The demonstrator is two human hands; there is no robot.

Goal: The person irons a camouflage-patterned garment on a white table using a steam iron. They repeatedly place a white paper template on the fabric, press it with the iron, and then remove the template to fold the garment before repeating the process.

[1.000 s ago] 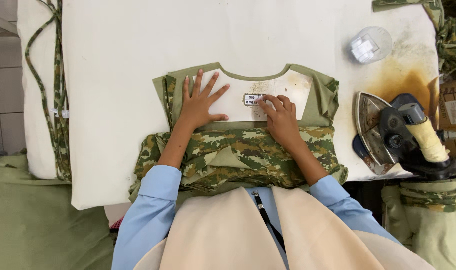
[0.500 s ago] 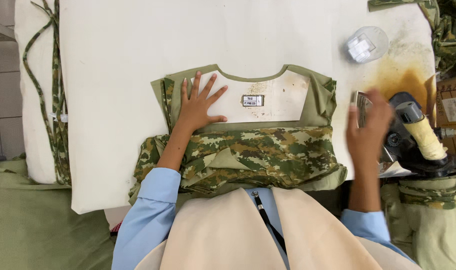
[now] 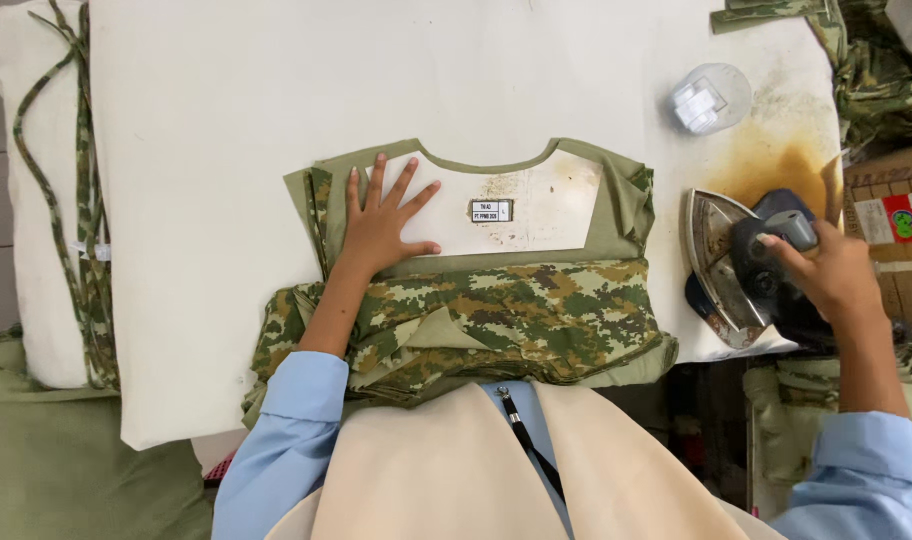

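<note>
White padded pressing table [image 3: 226,200] fills most of the view, with a brown scorch stain [image 3: 776,165] near its right end. Laid flat in the middle is the camouflage garment [image 3: 476,300], inside out at the top so the pale neck facing [image 3: 536,200] and its small sewn label [image 3: 491,210] face up, the camo part bunched toward the person. Left hand [image 3: 381,225] is spread open, palm down on the facing just left of the label, pinning the cloth and closed on nothing. Right hand [image 3: 826,275] is wrapped shut around the handle of the iron [image 3: 746,265], which sits tipped on its side at the table's right edge, soleplate facing the garment. To do this well I'd say keep that left palm pressing the fabric taut and smooth, and get the fingers clear of the hot plate's path. Clear plastic cup thing [image 3: 711,98] sits above the stain, green fabric strips [image 3: 51,200] hang at far left.
</note>
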